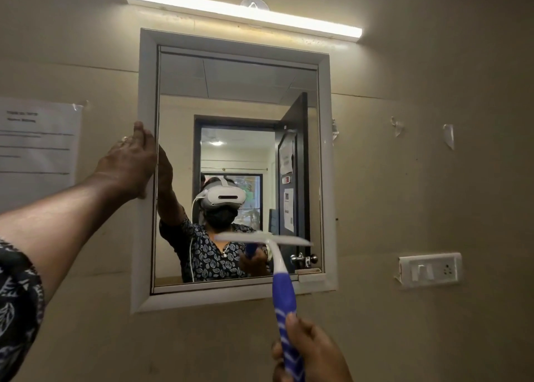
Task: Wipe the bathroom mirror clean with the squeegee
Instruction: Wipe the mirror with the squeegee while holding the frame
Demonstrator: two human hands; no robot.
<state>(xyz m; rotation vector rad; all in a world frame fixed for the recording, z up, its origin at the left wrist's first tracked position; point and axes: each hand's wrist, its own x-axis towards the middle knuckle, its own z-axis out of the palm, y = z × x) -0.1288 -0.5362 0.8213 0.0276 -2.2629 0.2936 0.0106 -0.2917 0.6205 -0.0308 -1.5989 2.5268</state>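
The bathroom mirror [231, 78] hangs on the wall in a white frame [328, 164]. My left hand [131, 162] rests flat against the frame's left side, fingers wrapped round its edge. My right hand [312, 350] grips the blue-and-white striped handle of the squeegee [281, 280] at the bottom of the view. The squeegee's white blade is blurred and lies roughly level across the lower part of the glass. Whether the blade touches the glass is unclear.
A lit tube light [242, 11] runs above the mirror. A paper notice [37, 144] is taped to the wall on the left. A switch and socket plate [430, 270] sits to the lower right, with bits of tape [448, 136] on the wall above it.
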